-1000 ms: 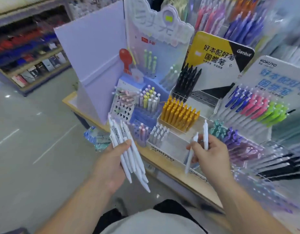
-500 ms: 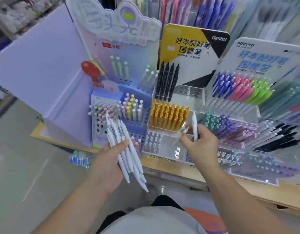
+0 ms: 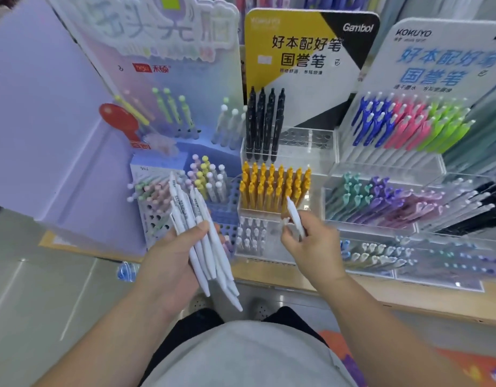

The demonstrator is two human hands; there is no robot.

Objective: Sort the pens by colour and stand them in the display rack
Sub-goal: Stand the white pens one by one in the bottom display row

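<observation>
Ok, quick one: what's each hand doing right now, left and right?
Left hand: grips a bundle of white plastic pens.
Right hand: pinches a single white plastic pen.

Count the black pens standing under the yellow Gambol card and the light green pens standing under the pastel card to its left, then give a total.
black pens: 4
light green pens: 3
Total: 7
</observation>
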